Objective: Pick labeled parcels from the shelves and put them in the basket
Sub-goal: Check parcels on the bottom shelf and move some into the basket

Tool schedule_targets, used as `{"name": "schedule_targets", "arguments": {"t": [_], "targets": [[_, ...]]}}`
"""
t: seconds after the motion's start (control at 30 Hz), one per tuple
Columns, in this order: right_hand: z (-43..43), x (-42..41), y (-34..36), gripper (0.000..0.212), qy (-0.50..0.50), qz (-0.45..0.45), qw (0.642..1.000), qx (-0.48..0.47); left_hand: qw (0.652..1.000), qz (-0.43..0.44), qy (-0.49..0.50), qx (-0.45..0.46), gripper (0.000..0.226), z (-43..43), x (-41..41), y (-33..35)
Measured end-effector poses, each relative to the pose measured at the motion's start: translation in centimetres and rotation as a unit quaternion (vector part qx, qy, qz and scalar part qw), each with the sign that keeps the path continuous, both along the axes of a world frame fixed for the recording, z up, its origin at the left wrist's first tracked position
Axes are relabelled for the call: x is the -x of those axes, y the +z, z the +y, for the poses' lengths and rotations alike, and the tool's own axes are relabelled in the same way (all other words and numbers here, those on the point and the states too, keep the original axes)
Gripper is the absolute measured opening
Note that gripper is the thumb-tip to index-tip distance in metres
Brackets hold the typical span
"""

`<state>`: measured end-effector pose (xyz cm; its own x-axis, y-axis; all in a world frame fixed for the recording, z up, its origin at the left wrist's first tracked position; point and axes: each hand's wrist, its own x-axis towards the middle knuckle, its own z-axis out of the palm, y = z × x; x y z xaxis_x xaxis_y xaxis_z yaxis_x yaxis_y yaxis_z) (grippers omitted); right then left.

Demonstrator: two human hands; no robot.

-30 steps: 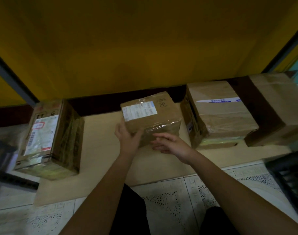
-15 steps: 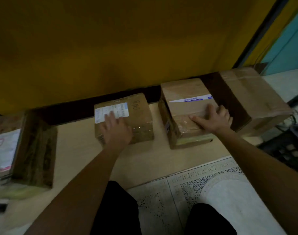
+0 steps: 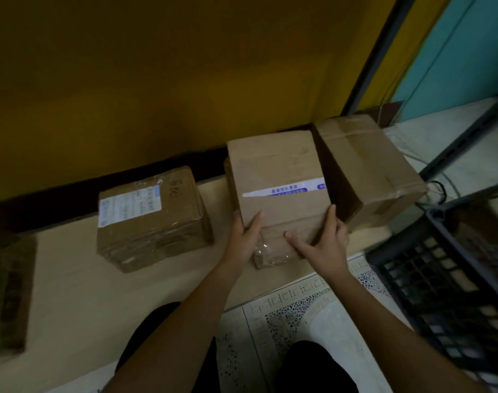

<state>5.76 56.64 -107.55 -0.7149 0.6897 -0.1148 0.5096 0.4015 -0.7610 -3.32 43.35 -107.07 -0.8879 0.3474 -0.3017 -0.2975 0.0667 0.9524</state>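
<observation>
Two hands, left hand (image 3: 242,246) and right hand (image 3: 324,246), in firm grip on near corners of striped parcel (image 3: 276,165).

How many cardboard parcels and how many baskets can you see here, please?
Cardboard parcels: 4 (dim parcel far left, labelled parcel, taped parcel, plain parcel at right)
Basket: 1
Total: 5

A yellow wall (image 3: 157,80) and patterned floor tiles (image 3: 296,319).
</observation>
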Motion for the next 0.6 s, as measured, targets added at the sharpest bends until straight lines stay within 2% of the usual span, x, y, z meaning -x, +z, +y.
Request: {"name": "schedule_targets", "arguments": {"t": [0.1,0.17,0.27,0.33,0.4,0.47,0.5,0.53,0.6], "targets": [[1.4,1.0,1.0,0.088,-0.007,0.045,0.995,0.084,0.999,-0.009,-0.014,-0.031,0.048,-0.9,0.3,1.5],[2.0,1.3,1.4,0.067,-0.017,0.077,0.983,0.165,0.998,0.031,-0.049,-0.011,0.056,-1.8,0.6,2.9],[1.3,0.8,1.0,0.052,-0.045,0.111,0.941,0.316,0.972,0.148,-0.161,0.088,0.068,-2.7,0.1,4.8],[0.7,0.2,1.0,0.052,-0.077,0.136,0.929,0.337,0.950,0.186,-0.207,0.144,0.075,-2.5,-0.5,5.0],[0.3,0.0,1.8,0.056,-0.089,0.172,0.948,0.253,0.966,0.143,-0.193,0.099,0.086,-3.1,-1.0,4.4],[0.1,0.2,3.8,0.061,-0.046,0.221,0.964,0.140,0.993,0.027,-0.110,-0.018,0.089,-4.2,-0.9,3.1],[-0.3,0.6,5.2,0.060,-0.006,0.240,0.967,0.090,0.996,-0.033,-0.065,-0.059,0.085,-4.9,-0.7,2.1],[-1.0,1.2,6.4,0.055,0.046,0.250,0.967,0.033,0.994,-0.075,-0.032,-0.071,0.078,-5.6,-0.5,1.1],[-3.4,2.4,7.5,0.044,0.185,0.200,0.957,-0.097,0.997,-0.073,0.003,-0.003,0.064,-6.5,-0.6,-0.4]]}}
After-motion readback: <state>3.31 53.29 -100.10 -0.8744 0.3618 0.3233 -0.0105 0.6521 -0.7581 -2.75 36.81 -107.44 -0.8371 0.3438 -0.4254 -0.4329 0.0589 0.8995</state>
